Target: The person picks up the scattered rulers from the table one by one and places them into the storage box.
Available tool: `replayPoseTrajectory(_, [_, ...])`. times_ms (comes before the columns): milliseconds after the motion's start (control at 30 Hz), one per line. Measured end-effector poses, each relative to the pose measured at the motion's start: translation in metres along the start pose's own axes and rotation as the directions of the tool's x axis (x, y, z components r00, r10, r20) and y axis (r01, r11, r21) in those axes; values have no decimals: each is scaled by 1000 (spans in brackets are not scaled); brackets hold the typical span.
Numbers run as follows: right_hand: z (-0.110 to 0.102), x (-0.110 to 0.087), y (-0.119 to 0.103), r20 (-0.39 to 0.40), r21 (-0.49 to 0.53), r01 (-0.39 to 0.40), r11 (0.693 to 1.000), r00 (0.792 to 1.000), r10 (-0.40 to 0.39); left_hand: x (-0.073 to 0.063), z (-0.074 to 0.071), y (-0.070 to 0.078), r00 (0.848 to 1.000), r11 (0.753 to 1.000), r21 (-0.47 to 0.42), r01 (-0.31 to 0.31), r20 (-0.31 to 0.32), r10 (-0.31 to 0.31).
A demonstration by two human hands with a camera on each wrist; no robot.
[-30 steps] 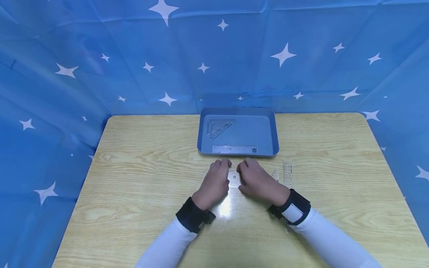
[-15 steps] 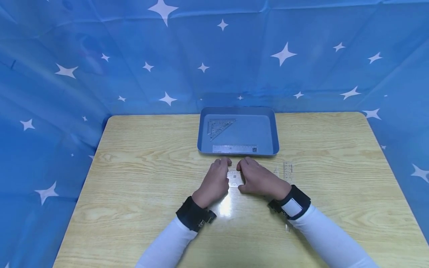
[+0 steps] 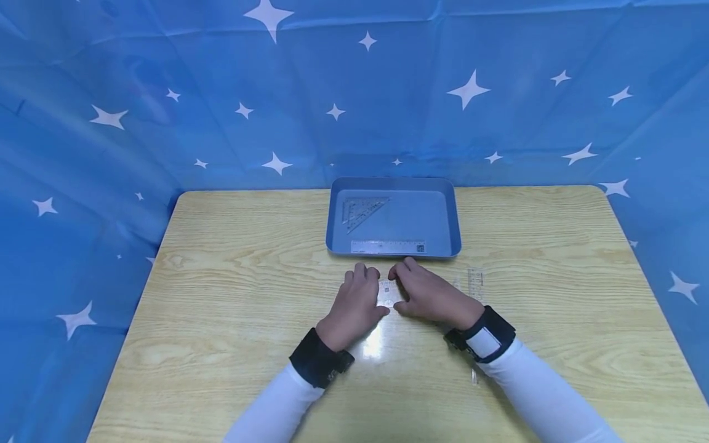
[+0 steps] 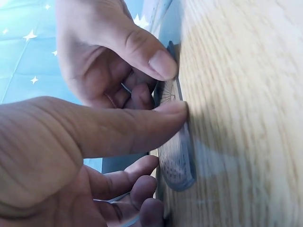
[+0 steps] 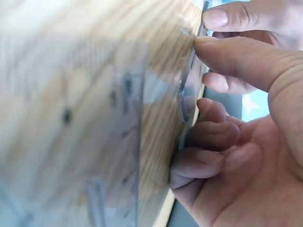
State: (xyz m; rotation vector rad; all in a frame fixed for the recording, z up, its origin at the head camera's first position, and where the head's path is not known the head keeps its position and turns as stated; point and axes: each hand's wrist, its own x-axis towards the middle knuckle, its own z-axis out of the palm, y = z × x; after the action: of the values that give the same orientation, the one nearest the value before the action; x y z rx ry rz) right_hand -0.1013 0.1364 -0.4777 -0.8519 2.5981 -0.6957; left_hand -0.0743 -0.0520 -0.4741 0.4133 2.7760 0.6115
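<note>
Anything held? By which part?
Clear plastic measuring tool: left hand and right hand grip it either side of its middle, thumbs at the near edge.

left sleeve [image 3: 274,403]: white cloth is fitting closely
right sleeve [image 3: 545,394]: white cloth is matching the left one
left band [image 3: 313,357]: wide black strap is circling the wrist
right band [image 3: 501,326]: wide black strap is carrying a pale rectangular patch [image 3: 484,343]
units [image 3: 344,362]: small dark blocks are jutting from the bands' inner sides
left hand [image 3: 354,306], right hand [image 3: 434,295]: both are showing bare
</note>
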Motion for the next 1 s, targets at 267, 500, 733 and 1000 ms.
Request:
replayPoseTrajectory(267, [1, 2, 5, 57, 89, 3, 996, 998, -8, 6, -6, -2, 999, 999, -27, 24, 28, -24])
replayPoseTrajectory(500, [2, 2, 5, 56, 95, -7, 995, 998, 2, 10, -10, -6, 997, 992, -123, 43, 74, -34])
replayPoseTrajectory(733, [2, 3, 4, 70, 41, -31, 999, 997, 28, 9, -10, -5, 997, 987, -156, 38, 75, -27])
replayPoseTrajectory(1000, [1, 4, 1, 61, 6, -23, 1000, 998, 23, 7, -11, -6, 997, 984, -174, 21, 73, -9])
